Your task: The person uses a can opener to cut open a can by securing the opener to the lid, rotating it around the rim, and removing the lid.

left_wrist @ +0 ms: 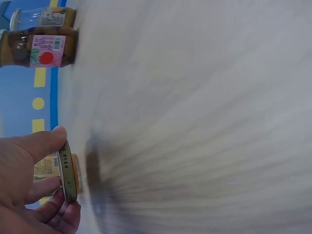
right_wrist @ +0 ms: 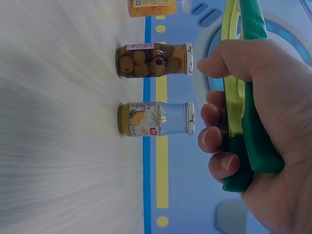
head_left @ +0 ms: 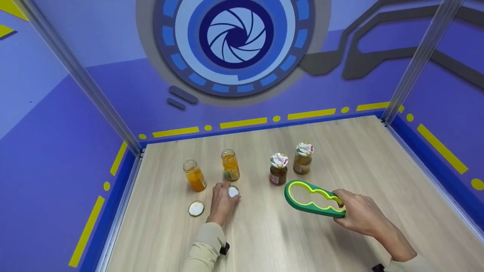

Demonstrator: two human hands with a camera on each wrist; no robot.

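Between thumb and fingers, my left hand (head_left: 222,202) pinches a jar lid (head_left: 233,191), its white inside facing up; the left wrist view shows the lid (left_wrist: 68,171) edge-on, just above the table. A second lid (head_left: 196,208) lies on the table to the left. Two lidless jars of orange fruit (head_left: 195,179) (head_left: 230,166) stand just beyond that hand. My right hand (head_left: 361,212) grips the end of a green and yellow jar opener (head_left: 314,202), held above the table. Past it stand two lidded jars, one with dark round fruit (right_wrist: 151,61), the other with a peach label (right_wrist: 145,119).
The pale wood table (head_left: 264,234) is enclosed by blue printed wall panels (head_left: 124,98). Metal posts (head_left: 419,56) rise at the back corners.
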